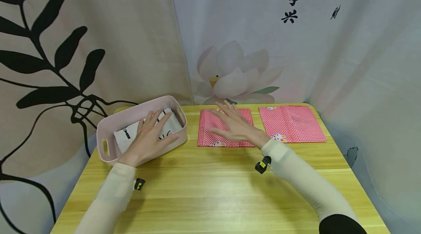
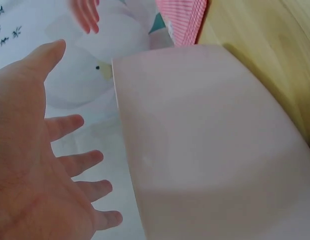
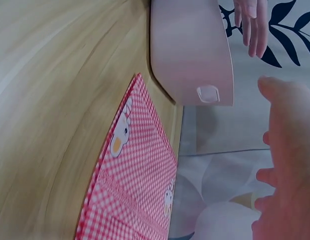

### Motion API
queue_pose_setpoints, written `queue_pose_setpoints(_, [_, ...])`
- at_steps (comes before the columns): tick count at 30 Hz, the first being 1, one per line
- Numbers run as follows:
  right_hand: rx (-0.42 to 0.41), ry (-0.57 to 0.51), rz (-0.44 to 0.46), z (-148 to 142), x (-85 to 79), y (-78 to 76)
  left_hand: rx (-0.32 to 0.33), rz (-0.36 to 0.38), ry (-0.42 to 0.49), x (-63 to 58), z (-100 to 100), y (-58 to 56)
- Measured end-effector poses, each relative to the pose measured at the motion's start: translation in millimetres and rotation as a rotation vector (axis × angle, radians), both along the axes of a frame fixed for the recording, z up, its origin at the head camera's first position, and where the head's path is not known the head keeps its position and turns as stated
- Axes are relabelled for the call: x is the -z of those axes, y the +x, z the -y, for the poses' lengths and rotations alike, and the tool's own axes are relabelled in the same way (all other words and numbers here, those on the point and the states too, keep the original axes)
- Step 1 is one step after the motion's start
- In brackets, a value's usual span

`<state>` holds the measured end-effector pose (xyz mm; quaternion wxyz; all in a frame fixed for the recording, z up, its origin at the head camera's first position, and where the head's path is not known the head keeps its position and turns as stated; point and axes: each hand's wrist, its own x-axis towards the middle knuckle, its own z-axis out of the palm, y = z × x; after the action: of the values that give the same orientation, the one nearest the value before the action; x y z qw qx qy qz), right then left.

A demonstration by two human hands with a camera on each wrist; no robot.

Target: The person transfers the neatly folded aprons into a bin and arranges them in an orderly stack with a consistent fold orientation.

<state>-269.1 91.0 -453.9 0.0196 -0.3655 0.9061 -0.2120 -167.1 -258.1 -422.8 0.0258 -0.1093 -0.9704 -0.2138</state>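
My left hand (image 1: 148, 139) hovers over a pale pink plastic bin (image 1: 175, 144), fingers spread and nothing held. Inside the bin lies a white folded item (image 1: 125, 136) with black print, partly hidden by that hand. In the left wrist view, the bin's outer wall (image 2: 209, 130) stands beside the spread fingers. My right hand (image 1: 234, 123), also spread and holding nothing, is above a folded red-and-white checked cloth (image 1: 206, 129) with cartoon animal patches. The right wrist view shows this cloth (image 3: 135, 175) flat on the table, apart from the hand.
A second checked cloth (image 1: 302, 124) lies flat to the right, near the back edge of the wooden table (image 1: 210, 194). Printed curtains (image 1: 138, 37) hang close behind the table. The bin takes up the back left corner.
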Motion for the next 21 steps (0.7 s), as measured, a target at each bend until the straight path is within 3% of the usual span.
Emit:
queue_pose_setpoints(12, [0.047, 0.018, -0.003, -29, 3.9, -0.5, 0.064, -0.042, 0.029, 0.8, -24, -9.7])
queue_pose_setpoints(21, [0.087, 0.028, 0.011, -46, 8.9, -4.6, 0.111, -0.060, 0.008, -1.9, -55, -12.4])
